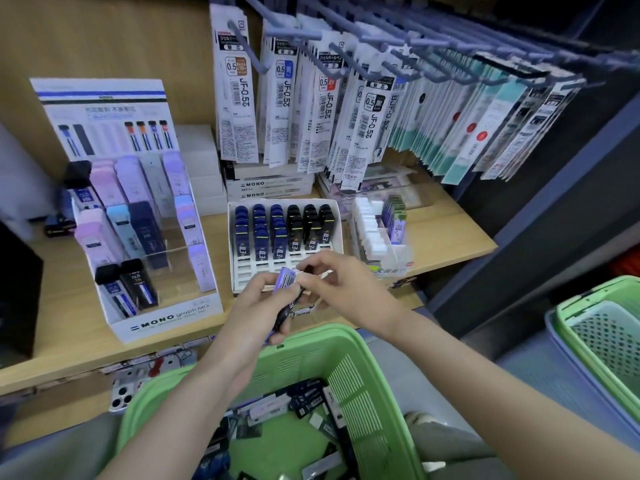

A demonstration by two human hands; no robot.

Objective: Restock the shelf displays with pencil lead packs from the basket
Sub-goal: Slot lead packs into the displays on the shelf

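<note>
Right now the left hand (265, 301) grips a bunch of pencil lead packs (286, 277) above the green basket (294, 362), in front of the white tray (246, 271), and the right hand (335, 282) pinches the top pack, so a loose one could slip and drop if pulled too fast.

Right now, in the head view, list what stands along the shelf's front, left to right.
Black box → MONO display → white tray → clear box. Left out: left hand and right hand, holding lead packs, overlap the tray.
</note>
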